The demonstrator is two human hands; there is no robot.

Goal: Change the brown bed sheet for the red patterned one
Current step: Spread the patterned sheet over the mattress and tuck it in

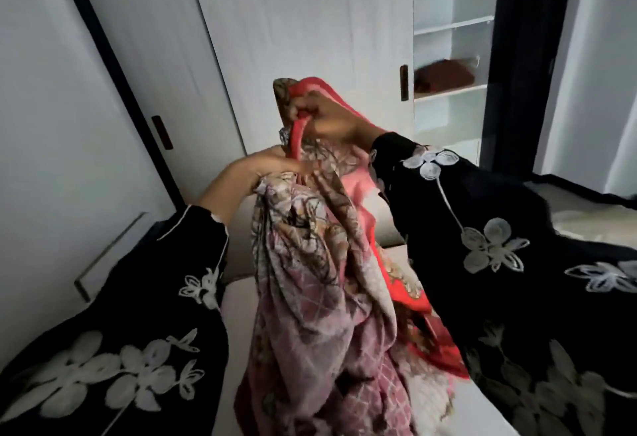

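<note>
- We've got the red patterned sheet (310, 280) bunched at centre frame. It hangs from both hands toward 6 o'clock, over the pale bed (238, 301).
- Our right hand (324, 118), at the 12 o'clock end of the bundle, is fisted round a red hem. Our left hand (272, 165), just below at 10 o'clock, grips a gathered fold. Both are clenched on cloth, neither spread.
- First risk: the sheet looks twisted on itself. If we draw the hands apart without finding a true corner, it could open skewed or wrong side up.
- Second risk: our wide dark sleeves (499, 246) hang right against the cloth, so a quick fling could catch a fold in a cuff.
- Third risk: the low end runs out of view at 6 o'clock, so we might kneel on it and jerk it out of our grip.
- Room: a wardrobe door (293, 39) stands near at 12 o'clock and another panel at 9 o'clock, so the swing is tight there. It looks more open toward 3 o'clock.
- At 1 o'clock a shelf (451, 91) carries a dark folded cloth (444, 75). We can't tell whether that's the brown sheet.
</note>
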